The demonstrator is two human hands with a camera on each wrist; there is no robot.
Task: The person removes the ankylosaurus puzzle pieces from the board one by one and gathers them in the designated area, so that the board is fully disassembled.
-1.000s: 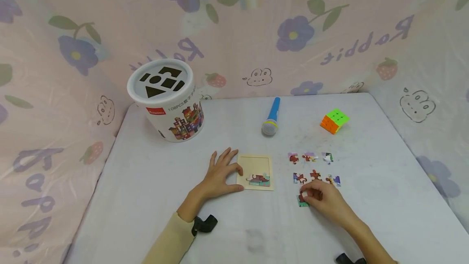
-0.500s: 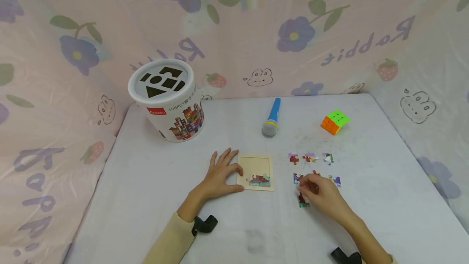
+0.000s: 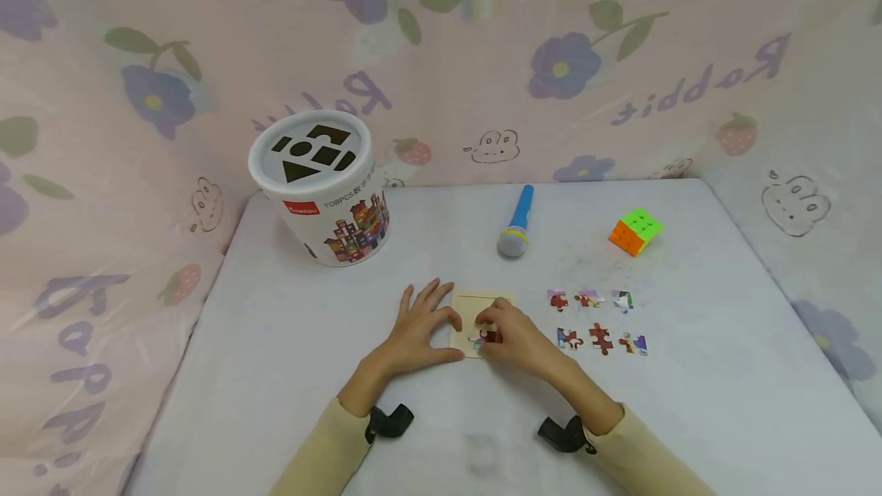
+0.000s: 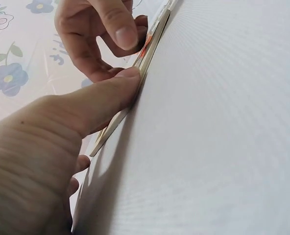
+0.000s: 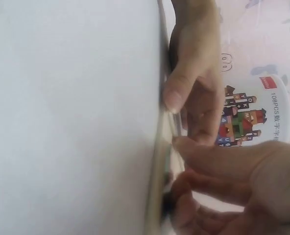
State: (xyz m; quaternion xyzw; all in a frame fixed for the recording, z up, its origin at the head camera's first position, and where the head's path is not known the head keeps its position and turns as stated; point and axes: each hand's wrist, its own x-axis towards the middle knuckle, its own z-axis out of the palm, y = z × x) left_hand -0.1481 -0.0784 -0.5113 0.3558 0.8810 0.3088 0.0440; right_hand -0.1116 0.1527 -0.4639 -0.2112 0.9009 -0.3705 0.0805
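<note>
A shallow wooden puzzle tray (image 3: 472, 303) lies flat on the white table, with joined puzzle pieces near its lower edge partly covered by fingers. My left hand (image 3: 415, 334) rests at the tray's left side, fingers spread, its thumb and index finger touching the frame. Over the tray's lower right part, my right hand (image 3: 518, 341) pinches a dark red jigsaw piece (image 3: 487, 336), mostly hidden by the fingertips. In the left wrist view, the left thumb (image 4: 110, 93) presses the tray's edge. To the right of the tray, several loose jigsaw pieces (image 3: 601, 338) lie in two rows.
A white lidded bucket (image 3: 320, 197) of blocks stands at the back left. A blue toy microphone (image 3: 518, 220) and a green and orange puzzle cube (image 3: 635, 232) lie farther back. Printed fabric (image 3: 441, 60) walls the table's rear and sides.
My right hand has picked up the lone piece from the bottom row and carried it left over the tray. The left hand stays at the frame. The view has shifted slightly.
</note>
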